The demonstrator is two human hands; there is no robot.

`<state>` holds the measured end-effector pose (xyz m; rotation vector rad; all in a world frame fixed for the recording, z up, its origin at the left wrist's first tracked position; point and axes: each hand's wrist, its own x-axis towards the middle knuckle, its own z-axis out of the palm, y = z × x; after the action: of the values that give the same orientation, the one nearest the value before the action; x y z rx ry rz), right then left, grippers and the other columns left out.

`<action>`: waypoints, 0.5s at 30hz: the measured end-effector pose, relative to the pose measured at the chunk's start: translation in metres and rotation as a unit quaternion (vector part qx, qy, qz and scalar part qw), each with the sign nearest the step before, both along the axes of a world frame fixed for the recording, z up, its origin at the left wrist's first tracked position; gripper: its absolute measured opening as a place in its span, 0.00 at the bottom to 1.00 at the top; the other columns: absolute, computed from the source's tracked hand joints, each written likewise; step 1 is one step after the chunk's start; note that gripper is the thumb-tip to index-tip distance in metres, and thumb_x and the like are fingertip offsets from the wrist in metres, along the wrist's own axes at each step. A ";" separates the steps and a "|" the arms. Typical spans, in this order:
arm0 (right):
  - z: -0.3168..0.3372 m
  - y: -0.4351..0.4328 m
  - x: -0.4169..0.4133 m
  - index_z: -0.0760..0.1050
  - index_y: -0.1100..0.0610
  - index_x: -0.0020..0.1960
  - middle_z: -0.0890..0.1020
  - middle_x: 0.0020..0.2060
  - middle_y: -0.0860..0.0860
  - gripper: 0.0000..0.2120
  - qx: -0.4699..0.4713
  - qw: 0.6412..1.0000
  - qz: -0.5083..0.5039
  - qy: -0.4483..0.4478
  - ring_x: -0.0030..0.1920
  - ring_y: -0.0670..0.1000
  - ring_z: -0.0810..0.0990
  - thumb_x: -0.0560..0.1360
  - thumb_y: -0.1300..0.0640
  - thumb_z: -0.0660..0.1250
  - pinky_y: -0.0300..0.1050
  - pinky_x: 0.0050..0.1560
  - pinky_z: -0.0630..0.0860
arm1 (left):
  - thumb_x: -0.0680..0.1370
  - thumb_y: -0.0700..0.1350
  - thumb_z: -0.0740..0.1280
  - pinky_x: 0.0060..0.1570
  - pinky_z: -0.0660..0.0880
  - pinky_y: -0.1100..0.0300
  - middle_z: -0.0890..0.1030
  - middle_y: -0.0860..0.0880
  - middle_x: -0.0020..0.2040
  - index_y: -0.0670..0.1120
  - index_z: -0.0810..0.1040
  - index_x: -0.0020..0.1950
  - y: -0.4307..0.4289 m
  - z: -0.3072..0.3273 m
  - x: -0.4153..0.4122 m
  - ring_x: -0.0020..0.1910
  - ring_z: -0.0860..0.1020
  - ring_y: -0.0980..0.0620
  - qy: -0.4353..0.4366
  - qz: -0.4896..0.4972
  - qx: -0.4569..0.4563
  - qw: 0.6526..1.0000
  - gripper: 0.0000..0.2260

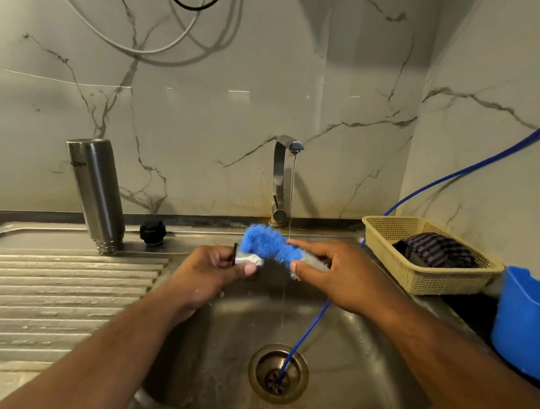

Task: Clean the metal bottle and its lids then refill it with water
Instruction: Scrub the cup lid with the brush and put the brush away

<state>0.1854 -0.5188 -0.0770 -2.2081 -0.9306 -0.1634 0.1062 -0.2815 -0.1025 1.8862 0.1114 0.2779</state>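
The metal bottle (pixel 97 190) stands upside down on the draining board at the left, mouth down. A black inner lid (pixel 152 232) sits beside it on the sink's back ledge. Over the sink basin (pixel 342 351) my left hand (pixel 209 278) grips a metal outer lid (pixel 249 260) between thumb and fingers. My right hand (pixel 331 271) holds a blue and white bottle brush (pixel 271 244), its bristles pressed against the lid. A thin stream of water falls from the tap (pixel 281 176) just behind the brush.
A ribbed draining board (pixel 51 292) fills the left. A beige plastic basket (pixel 387 233) with a dark cloth sits at the right, a blue container (pixel 523 324) beside it. A blue hose (pixel 305 333) runs down into the drain (pixel 279 374).
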 end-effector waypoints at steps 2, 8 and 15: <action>0.000 -0.001 -0.001 0.74 0.34 0.69 0.83 0.56 0.39 0.21 0.000 1.000 0.010 0.011 0.49 0.38 0.80 0.77 0.42 0.71 0.36 0.49 0.78 | 0.80 0.45 0.69 0.27 0.69 0.65 0.87 0.50 0.44 0.46 0.83 0.58 -0.003 0.000 -0.001 0.31 0.76 0.55 -0.004 -0.011 -0.010 1.000 0.08; 0.000 0.001 -0.001 0.76 0.37 0.69 0.84 0.55 0.38 0.20 0.054 0.998 -0.005 0.022 0.49 0.31 0.79 0.77 0.45 0.71 0.26 0.42 0.73 | 0.80 0.46 0.66 0.37 0.78 0.62 0.84 0.47 0.48 0.40 0.80 0.60 -0.009 0.000 0.001 0.41 0.79 0.54 -0.007 -0.044 -0.145 0.988 0.14; 0.001 -0.004 0.001 0.76 0.32 0.66 0.84 0.52 0.37 0.20 0.050 0.999 0.001 0.021 0.48 0.33 0.80 0.76 0.43 0.71 0.31 0.48 0.77 | 0.77 0.43 0.69 0.51 0.83 0.55 0.85 0.41 0.52 0.40 0.81 0.61 -0.008 -0.003 0.004 0.46 0.83 0.48 -0.025 -0.037 -0.172 0.984 0.14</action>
<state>0.1865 -0.5225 -0.0755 -2.1101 -0.8823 -0.1598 0.1097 -0.2891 -0.1058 1.5355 0.0516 0.2382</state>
